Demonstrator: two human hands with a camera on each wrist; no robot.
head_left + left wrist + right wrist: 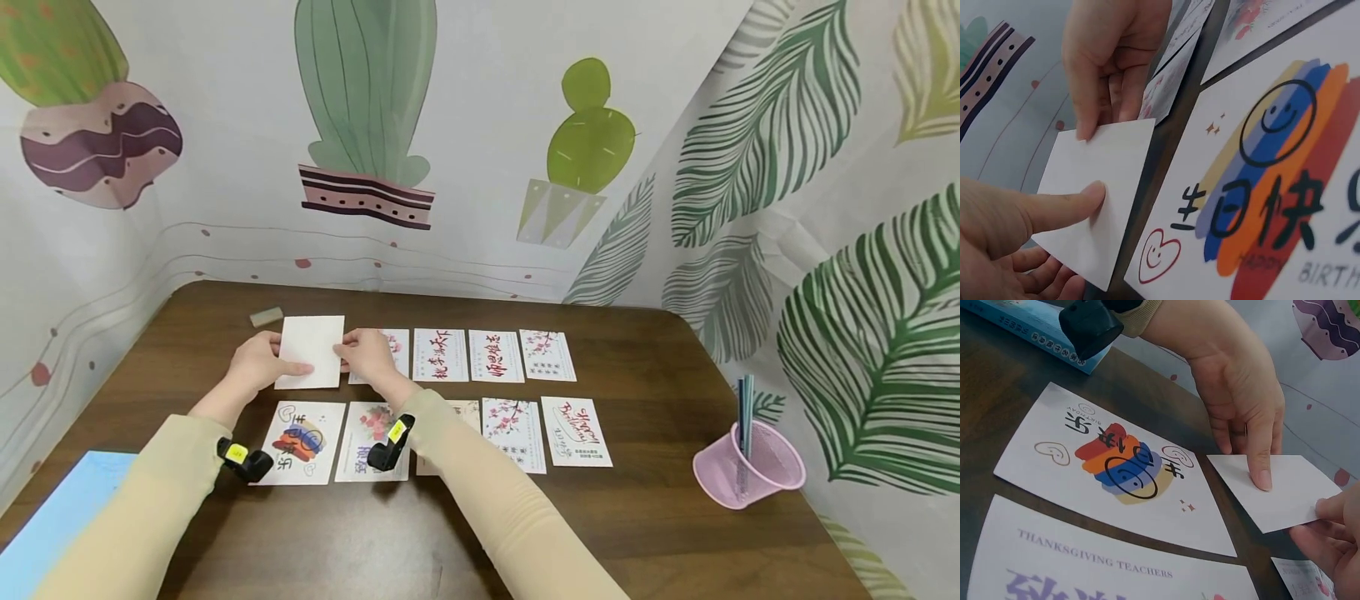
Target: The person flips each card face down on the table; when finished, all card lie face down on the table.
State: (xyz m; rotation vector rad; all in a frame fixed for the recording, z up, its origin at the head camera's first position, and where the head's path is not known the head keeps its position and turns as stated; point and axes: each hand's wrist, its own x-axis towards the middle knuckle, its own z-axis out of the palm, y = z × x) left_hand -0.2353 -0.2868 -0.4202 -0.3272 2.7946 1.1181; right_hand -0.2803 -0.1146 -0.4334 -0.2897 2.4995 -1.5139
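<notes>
A blank white card (311, 346) is held between both hands at the left end of the back row of cards. My left hand (258, 364) grips its left side, thumb (1079, 209) flat on the white face and fingers behind. At the opposite edge my right hand (369, 357) pinches the card between thumb and fingers. Just in front lies a birthday card (303, 442) with coloured stripes and a smiley face. Beside it is a card with purple lettering (1085, 562). Whatever is on the white card's other side is hidden.
More printed cards, such as the one with red lettering (440, 356), lie in two rows. A pink mesh pen holder (750, 467) with straws or sticks stands at the right. A small grey block (266, 317) lies at the back left, a light blue box or book (67, 508) at front left.
</notes>
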